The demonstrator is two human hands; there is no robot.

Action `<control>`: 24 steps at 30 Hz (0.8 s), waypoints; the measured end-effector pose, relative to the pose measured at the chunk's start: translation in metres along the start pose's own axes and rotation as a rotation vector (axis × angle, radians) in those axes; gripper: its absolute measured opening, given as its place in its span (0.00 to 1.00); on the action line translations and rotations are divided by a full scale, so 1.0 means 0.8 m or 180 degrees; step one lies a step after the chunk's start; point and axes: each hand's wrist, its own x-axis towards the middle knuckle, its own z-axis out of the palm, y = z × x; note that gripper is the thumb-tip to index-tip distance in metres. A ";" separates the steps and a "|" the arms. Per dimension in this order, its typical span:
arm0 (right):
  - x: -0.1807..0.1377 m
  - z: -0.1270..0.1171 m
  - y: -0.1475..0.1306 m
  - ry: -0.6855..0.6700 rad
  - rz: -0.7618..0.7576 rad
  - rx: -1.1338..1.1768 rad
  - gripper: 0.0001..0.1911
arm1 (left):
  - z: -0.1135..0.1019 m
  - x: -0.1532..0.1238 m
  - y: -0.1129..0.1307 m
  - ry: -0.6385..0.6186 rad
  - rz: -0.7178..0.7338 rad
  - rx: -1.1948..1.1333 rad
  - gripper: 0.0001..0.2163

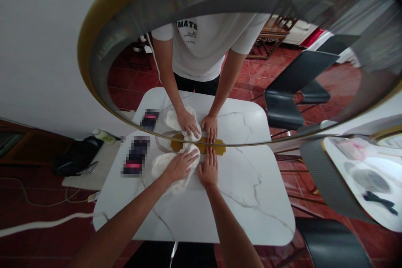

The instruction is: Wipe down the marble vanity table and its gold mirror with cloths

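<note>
My left hand (181, 166) is closed over a bunched white cloth (161, 166), its fingers pressing the cloth down at the left part of a gold mirror base (220, 150). Part of the cloth spreads loosely over the table to the left of the hand. Flat and with fingers stretched forward, my right hand (209, 169) rests at the front of the same base, holding nothing. Above the base rises a large gold-rimmed round mirror (84, 50), which reflects both hands, the cloth and a white shirt.
A dark, blurred-out rectangular item (137, 150) lies on the white marbled table (251, 222) at left. Black chairs (333, 238) stand to the right, beside another white table (342, 176). On the left are a black bag (73, 157), a bottle (103, 136) and a white cable (47, 223).
</note>
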 end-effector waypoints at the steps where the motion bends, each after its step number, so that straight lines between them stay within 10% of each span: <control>1: 0.000 0.000 0.000 0.0003 0.0001 0.0000 0.37 | 0.000 0.001 0.001 0.0018 -0.0019 -0.0003 0.31; 24: 0.000 -0.003 -0.002 0.0114 0.0001 0.0060 0.37 | 0.000 -0.064 -0.041 0.0660 -0.0787 -0.0212 0.27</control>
